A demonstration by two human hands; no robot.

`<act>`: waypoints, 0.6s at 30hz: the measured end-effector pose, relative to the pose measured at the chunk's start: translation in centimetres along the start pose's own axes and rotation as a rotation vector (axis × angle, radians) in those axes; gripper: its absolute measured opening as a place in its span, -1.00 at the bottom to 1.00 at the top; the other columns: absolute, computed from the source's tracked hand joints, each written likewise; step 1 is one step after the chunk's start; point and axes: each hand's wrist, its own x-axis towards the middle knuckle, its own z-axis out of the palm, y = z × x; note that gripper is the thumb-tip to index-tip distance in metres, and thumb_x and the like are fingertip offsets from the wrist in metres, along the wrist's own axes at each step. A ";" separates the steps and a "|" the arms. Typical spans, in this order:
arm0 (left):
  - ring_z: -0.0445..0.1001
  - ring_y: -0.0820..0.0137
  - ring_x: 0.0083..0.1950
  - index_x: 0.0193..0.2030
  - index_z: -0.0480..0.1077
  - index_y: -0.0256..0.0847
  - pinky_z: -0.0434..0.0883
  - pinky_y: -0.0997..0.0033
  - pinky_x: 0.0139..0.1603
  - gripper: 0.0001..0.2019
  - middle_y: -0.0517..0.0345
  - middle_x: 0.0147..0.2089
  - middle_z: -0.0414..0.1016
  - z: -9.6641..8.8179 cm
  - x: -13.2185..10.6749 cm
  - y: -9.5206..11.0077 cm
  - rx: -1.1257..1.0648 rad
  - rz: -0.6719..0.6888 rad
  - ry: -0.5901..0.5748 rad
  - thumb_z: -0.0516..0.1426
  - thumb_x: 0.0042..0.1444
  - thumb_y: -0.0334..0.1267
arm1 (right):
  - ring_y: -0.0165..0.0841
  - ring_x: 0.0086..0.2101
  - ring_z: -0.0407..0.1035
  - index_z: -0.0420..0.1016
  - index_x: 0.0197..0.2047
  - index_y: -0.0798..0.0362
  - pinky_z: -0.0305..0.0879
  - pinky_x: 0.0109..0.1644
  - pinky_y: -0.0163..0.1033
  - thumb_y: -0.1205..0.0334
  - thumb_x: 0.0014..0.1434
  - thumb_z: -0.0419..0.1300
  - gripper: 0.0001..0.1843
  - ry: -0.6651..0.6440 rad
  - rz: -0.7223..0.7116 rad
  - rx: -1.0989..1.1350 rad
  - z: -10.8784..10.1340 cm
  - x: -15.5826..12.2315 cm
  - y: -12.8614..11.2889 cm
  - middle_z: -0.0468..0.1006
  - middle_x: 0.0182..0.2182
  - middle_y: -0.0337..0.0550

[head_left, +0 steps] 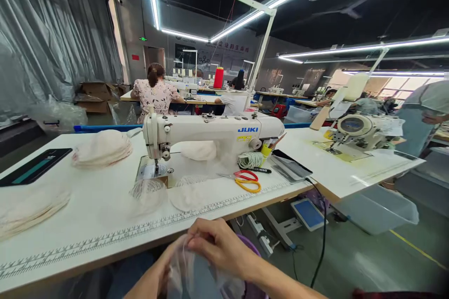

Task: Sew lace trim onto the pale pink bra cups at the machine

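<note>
My right hand (213,241) pinches a piece of thin, see-through whitish material (185,271) between thumb and fingers, just off the table's front edge. On the other side of it, my left hand (170,259) grips the same piece, its fingers partly hidden by the folds. Beyond my hands stands a white JUKI sewing machine (213,130). Two sheer, pale rounded pieces lie in front of it: a patterned piece (147,194) by the needle and a plainer piece (189,195) to its right. Scissors (248,181) with red and yellow handles rest farther right.
Stacks of pale cut pieces sit at left, a rear stack (103,148) and a front stack (33,210). A printed ruler (105,238) runs along the table edge. A purple rim (250,245) shows below my right hand. A second machine (361,131) and clear bin (380,210) are at right.
</note>
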 end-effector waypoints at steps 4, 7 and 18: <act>0.32 0.46 -0.47 -0.05 0.34 -0.27 0.33 0.50 -0.43 -0.34 0.21 -0.45 0.31 0.2 1.5 1.4 0.028 0.012 0.145 0.20 -0.12 0.25 | -0.46 -0.40 0.29 0.42 -0.20 0.05 0.16 -0.27 -0.40 0.29 0.24 0.04 -0.86 -0.107 -0.101 -0.298 0.4 0.4 -0.8 0.46 -0.44 -0.27; -0.06 0.62 -0.67 -0.38 0.35 -0.29 0.01 0.60 -0.66 -0.50 0.43 -0.65 0.00 -0.1 1.6 2.0 0.123 -0.117 0.109 0.09 0.01 0.21 | -0.49 -0.55 0.20 0.31 -0.08 0.06 0.13 -0.37 -0.42 0.32 0.24 0.01 -0.82 -0.094 -0.018 -0.348 0.1 0.5 -0.6 0.36 -0.59 -0.39; 0.11 0.53 -0.58 -0.48 0.33 -0.23 0.05 0.56 -0.56 -0.74 0.37 -0.64 0.12 -0.7 -0.5 3.2 0.344 -0.221 0.098 0.07 0.05 -0.07 | -0.55 -0.62 0.09 0.42 -0.52 0.13 -0.03 -0.56 -0.45 -0.02 0.14 0.19 -0.62 -0.413 -0.092 -0.224 -0.9 0.2 0.7 0.20 -0.67 -0.38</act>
